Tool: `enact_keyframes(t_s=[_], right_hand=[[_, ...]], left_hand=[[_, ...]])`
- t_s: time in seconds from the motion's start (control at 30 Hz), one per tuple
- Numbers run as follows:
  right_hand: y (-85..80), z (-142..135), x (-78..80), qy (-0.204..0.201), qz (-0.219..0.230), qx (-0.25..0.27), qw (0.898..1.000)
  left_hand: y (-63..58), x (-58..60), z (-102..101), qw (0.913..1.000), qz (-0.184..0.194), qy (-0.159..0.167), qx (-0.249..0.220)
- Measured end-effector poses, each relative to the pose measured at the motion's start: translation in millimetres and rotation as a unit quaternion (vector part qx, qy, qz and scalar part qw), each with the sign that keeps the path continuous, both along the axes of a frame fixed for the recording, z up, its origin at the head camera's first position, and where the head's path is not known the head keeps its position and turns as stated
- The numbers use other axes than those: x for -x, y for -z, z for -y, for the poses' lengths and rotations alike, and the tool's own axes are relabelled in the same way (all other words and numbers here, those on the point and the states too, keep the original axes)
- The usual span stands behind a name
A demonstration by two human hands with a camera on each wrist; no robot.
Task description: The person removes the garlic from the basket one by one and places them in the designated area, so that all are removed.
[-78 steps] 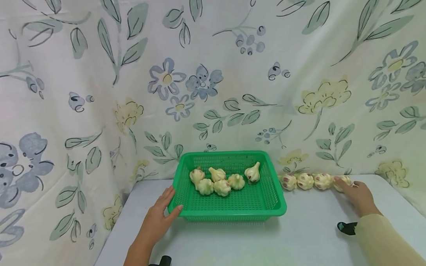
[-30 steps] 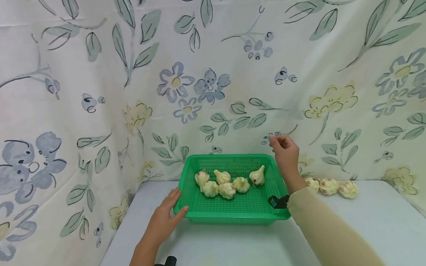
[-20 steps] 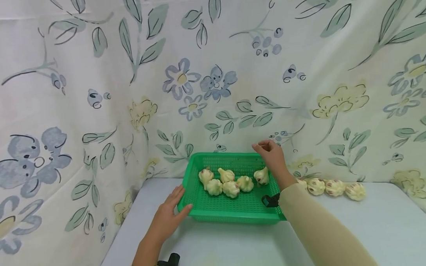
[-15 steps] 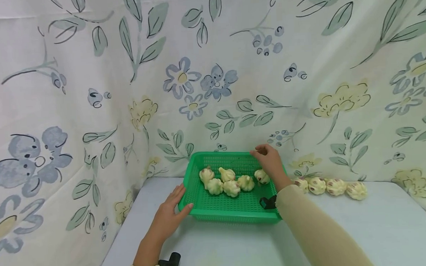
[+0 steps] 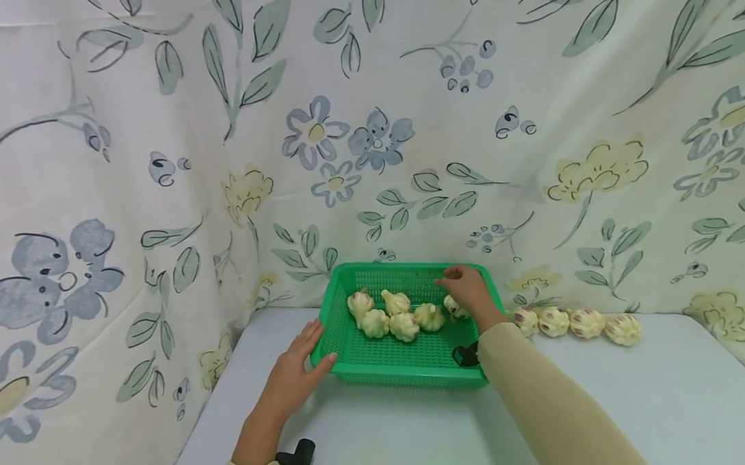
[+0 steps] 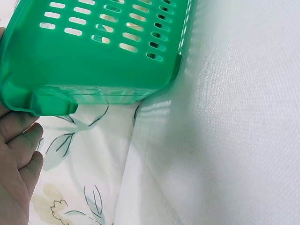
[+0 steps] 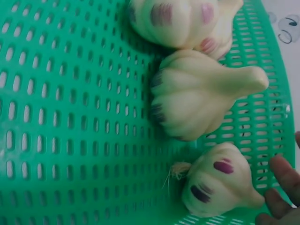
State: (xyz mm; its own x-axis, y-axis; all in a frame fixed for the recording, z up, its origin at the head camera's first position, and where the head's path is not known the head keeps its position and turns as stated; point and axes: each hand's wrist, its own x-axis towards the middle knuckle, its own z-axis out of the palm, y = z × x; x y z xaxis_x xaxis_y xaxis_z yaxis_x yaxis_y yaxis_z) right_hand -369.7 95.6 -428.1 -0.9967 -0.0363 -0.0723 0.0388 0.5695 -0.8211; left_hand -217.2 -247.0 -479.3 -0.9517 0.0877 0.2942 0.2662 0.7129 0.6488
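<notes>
My left hand (image 5: 292, 375) rests at the front left corner of the green plastic basket (image 5: 408, 380), its fingers straight along the side and the thumb spread at the front rim. In the left wrist view, fingertips (image 6: 33, 133) touch the underside of the basket's rim. Over the basket's right part, my right hand (image 5: 470, 294) reaches down beside a garlic bulb (image 5: 454, 307). The right wrist view shows its fingertips (image 7: 283, 176) loosely bent right at that bulb's stem. Several more garlic bulbs (image 5: 404, 326) lie grouped in the basket's middle and left.
Several garlic bulbs (image 5: 587, 323) stand in a row on the white table (image 5: 600, 389), right of the basket. A floral curtain (image 5: 369, 137) hangs close behind the basket and along the left side.
My right hand has let go of the rightmost bulb in the row, moved left above the basket and lowered to its bulb. The left hand stays at the basket corner.
</notes>
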Motion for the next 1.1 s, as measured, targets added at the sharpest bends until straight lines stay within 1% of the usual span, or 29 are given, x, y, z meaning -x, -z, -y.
enact_keyframes(t_s=[0.13, 0.23, 0.33, 0.53, 0.67, 0.77, 0.87, 0.97, 1.1], right_hand=[[3.0, 1.4, 0.9, -0.024, 0.019, -0.038, 0.999], [5.6, 2.6, 1.3, -0.050, 0.029, -0.071, 0.996], [9.0, 2.7, 1.3, -0.076, 0.044, -0.088, 0.992], [10.3, 2.5, -1.0, -0.109, 0.064, -0.091, 0.988], [8.4, 3.2, -3.3, -0.128, 0.095, -0.089, 0.983], [7.4, 4.6, -5.7, -0.149, 0.117, -0.098, 0.977], [8.1, 5.6, -6.5, -0.175, 0.112, -0.134, 0.969], [11.1, 5.9, -5.0, -0.190, 0.101, -0.161, 0.963], [15.1, 5.1, -1.9, -0.198, 0.096, -0.168, 0.961]], left_hand=[[-1.3, -0.2, 0.6, 1.0000, -0.004, 0.001, -0.001], [-2.1, -0.2, 0.6, 1.0000, -0.006, 0.003, -0.002], [-3.1, -0.3, 0.4, 1.0000, -0.005, 0.002, -0.003], [-3.2, -0.4, -0.5, 1.0000, 0.000, 0.001, -0.004], [-3.3, -0.4, -0.6, 1.0000, 0.000, 0.000, -0.001], [-3.1, -0.5, -0.4, 1.0000, 0.000, -0.001, -0.001], [-2.4, -0.5, -0.2, 1.0000, 0.002, 0.000, -0.002], [-1.6, -0.3, -0.2, 1.0000, 0.002, 0.002, -0.004], [-1.0, 0.5, -0.3, 1.0000, -0.002, 0.003, -0.005]])
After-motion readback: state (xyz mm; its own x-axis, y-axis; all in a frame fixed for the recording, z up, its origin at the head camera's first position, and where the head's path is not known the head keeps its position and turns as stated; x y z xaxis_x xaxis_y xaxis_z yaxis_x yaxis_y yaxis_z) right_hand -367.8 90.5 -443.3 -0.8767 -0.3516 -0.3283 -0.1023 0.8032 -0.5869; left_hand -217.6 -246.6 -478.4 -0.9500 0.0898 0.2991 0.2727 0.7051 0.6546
